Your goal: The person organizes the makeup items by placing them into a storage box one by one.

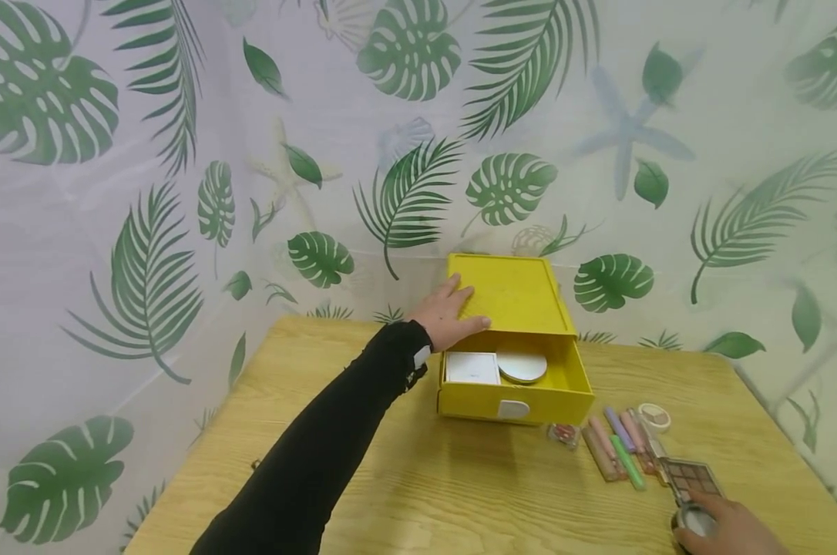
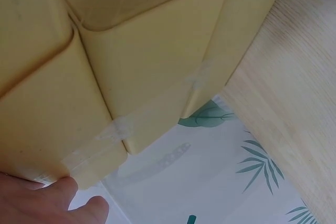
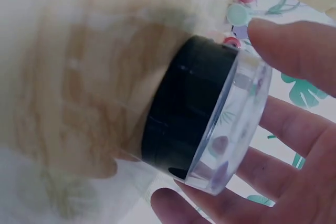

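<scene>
A yellow box (image 1: 474,402) stands with its lid (image 1: 522,297) raised and leaning back. Inside lie a small white box (image 1: 472,368) and a round white disc (image 1: 522,367). My left hand (image 1: 448,314) rests against the lid's left edge, fingers extended and spread. The left wrist view shows fingertips (image 2: 63,192) beside the box's yellow panels. At the lower right, my right hand (image 1: 727,528) grips a round cosmetic jar (image 3: 205,114) with a black part and a clear part, thumb on one side, fingers on the other. An eyeshadow palette (image 1: 692,476) lies just beyond that hand.
Several makeup tubes (image 1: 616,447) lie right of the box, with a small round compact (image 1: 654,417) behind them. A small clear case with red contents (image 1: 564,434) sits by the box's front corner. Leaf-patterned sheeting (image 1: 405,154) hangs behind the wooden table (image 1: 405,493).
</scene>
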### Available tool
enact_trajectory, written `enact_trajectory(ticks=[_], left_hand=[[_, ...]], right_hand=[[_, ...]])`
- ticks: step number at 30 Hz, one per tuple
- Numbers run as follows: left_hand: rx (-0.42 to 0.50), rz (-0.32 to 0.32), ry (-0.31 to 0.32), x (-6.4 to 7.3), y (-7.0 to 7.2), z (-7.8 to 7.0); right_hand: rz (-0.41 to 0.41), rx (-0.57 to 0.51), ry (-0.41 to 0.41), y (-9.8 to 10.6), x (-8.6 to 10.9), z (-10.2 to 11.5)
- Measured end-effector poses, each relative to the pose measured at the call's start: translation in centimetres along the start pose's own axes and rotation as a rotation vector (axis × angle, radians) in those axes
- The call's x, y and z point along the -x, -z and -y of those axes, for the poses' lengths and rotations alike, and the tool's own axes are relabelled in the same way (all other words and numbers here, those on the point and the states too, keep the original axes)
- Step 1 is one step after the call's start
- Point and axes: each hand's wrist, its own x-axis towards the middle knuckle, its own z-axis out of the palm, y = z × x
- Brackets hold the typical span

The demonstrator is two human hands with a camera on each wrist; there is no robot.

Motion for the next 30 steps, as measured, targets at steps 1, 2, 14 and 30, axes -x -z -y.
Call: enact_trajectory(ticks=[1,2,14,30], left_hand=[[0.0,0.0,-0.001,0.0,0.0,0.0],[-0.001,-0.001,-0.001,0.1,0.0,0.0],[-0.005,-0.006,0.009,0.1,-0.2,-0.2],[-0.001,-0.014,0.014,-0.1,-0.4,-0.4]], right_hand=[[0.0,0.004,0.001,-0.1,0.0,0.1],[0.003,0.007,0.001,-0.2,0.1,0.1],[0.03,0.028,-0.035,0.0,0.7,0.4],[0.004,-0.045,0.024,2.1,1.7,1.6]])
